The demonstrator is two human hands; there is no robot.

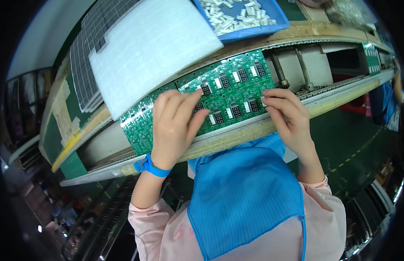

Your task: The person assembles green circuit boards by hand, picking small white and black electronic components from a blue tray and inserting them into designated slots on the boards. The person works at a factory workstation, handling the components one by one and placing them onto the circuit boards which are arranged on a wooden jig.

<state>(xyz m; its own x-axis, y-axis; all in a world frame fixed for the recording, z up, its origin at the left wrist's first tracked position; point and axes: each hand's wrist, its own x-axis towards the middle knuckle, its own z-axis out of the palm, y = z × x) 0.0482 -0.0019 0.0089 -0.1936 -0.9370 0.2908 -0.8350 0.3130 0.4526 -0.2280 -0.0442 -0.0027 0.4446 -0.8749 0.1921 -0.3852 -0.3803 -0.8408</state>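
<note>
A green circuit board panel (pixel 230 93) lies across the conveyor rails, carrying rows of black digit displays (pixel 225 81) with small white connectors (pixel 218 83) beside several of them. My left hand (pixel 171 124), wearing a blue wrist strap (pixel 152 167), rests over the panel's left part. Its thumb and index finger are apart near a display, and its other fingers curl out of clear sight. At the right edge of the panel my right hand (pixel 289 115) pinches a small white connector (pixel 263 102), mostly covered by the fingertips.
A blue tray (pixel 254 33) of loose white connectors stands beyond the far rail. Left of it, a white foam sheet (pixel 154 48) lies over dark gridded sheets (pixel 86 74). Another green board (pixel 371 58) sits far right on the conveyor; the near rail (pixel 341 89) runs before me.
</note>
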